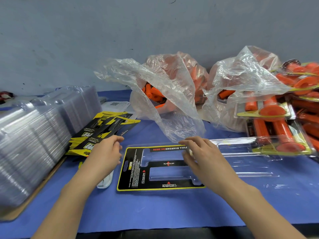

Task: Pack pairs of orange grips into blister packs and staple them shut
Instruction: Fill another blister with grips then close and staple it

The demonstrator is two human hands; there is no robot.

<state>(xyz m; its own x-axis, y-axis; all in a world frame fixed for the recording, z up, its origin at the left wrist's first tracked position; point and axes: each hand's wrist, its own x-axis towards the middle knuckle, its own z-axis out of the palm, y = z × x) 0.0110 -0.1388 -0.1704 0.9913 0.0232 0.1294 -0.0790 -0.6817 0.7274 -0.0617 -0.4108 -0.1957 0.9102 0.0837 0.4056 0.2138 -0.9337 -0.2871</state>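
Note:
An open clear blister pack [250,163] lies flat on the blue table cover. A black and yellow printed card [133,169] sits in its left half, and both grip pockets are bare. My right hand [202,152] is over the card's far right corner with bent fingers touching it; it is blurred. My left hand [105,150] hovers just left of the pack with fingers loosely curled, holding nothing. Loose orange grips [151,93] lie in two clear plastic bags [172,87] at the back.
Stacked empty clear blisters [34,135] fill the left side on a board. A pile of printed cards [103,130] lies beside them. Packed grip packs [283,128] are heaped at the right. A white object [105,182] lies partly under my left forearm.

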